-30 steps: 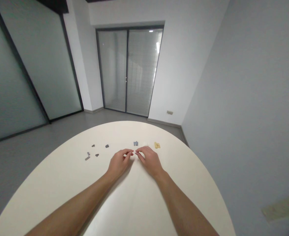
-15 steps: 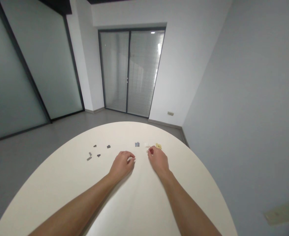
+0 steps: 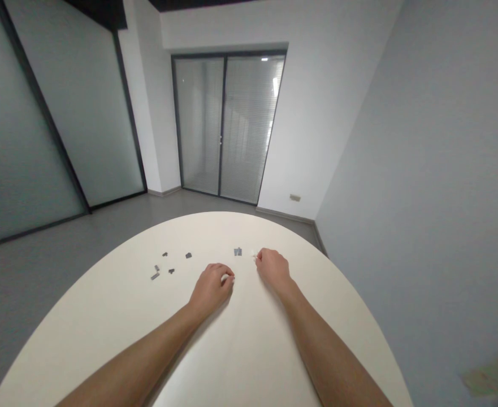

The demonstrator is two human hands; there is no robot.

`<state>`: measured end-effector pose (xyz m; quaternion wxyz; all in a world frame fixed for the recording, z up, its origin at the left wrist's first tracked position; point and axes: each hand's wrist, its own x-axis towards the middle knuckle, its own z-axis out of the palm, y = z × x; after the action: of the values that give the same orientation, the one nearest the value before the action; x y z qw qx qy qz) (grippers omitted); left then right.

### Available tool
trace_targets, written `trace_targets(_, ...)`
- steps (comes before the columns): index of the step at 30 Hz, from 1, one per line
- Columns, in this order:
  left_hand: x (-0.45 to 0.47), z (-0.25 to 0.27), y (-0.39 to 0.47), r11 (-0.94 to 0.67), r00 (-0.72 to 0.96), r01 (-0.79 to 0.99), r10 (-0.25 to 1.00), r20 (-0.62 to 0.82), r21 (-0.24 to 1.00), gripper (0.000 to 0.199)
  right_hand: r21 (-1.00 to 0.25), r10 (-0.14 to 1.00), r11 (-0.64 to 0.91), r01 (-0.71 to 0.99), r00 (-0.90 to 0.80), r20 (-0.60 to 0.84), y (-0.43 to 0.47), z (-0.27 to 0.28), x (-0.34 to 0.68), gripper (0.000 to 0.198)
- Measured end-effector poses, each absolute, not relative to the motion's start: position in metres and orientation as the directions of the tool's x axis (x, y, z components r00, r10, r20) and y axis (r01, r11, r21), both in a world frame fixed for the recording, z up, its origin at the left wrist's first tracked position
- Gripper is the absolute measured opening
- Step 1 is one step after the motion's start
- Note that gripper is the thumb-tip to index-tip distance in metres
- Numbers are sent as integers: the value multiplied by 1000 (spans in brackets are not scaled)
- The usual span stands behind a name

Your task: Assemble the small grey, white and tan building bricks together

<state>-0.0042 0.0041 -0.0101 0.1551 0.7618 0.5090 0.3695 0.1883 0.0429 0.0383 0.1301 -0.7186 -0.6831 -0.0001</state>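
Observation:
My right hand (image 3: pixel 273 267) rests on the table, thumb and forefinger pinched together at a small white piece (image 3: pixel 254 256). White on a pale tabletop, that piece is hard to make out. Just left of it lies a small blue-grey piece (image 3: pixel 237 252). My left hand (image 3: pixel 213 289) lies nearer to me, its fingers curled and the tips of thumb and forefinger brought together. Whatever is between those tips, if anything, is too small to name.
On the left of the round white table (image 3: pixel 117 316) lie several small dark pieces (image 3: pixel 188 255) and two grey ones (image 3: pixel 155 276). The table's curved edge runs round the far side. Beyond stand a glass door (image 3: pixel 249 124) and walls.
My right hand has shifted slightly up over the spot where a yellow piece showed, and it now hides that piece. My left hand stays nearly in place; the view has tipped slightly.

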Motion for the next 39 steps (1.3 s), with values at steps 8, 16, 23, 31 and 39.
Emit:
trace_targets(8,-4,-10,4,-420,199,667,897,396,616,18,-227,917,1,974,90,388,52,18,190,22)
trace_targets(16,-4,-9,4,-412,200,676,900,386,611,18,-97,872,36,995,16,489,66,8,200,19)
trace_targets(23,-3,-8,3,-407,192,672,903,385,619,18,-38,879,70,997,-44,474,70,4,200,16)
trace_targets(31,-3,-8,3,-401,190,676,906,379,618,18,-14,873,117,993,-96,478,68,3,199,14)
trace_targets(39,-3,-7,2,-399,189,686,905,380,609,17,8,863,153,988,-138,486,67,2,201,14)
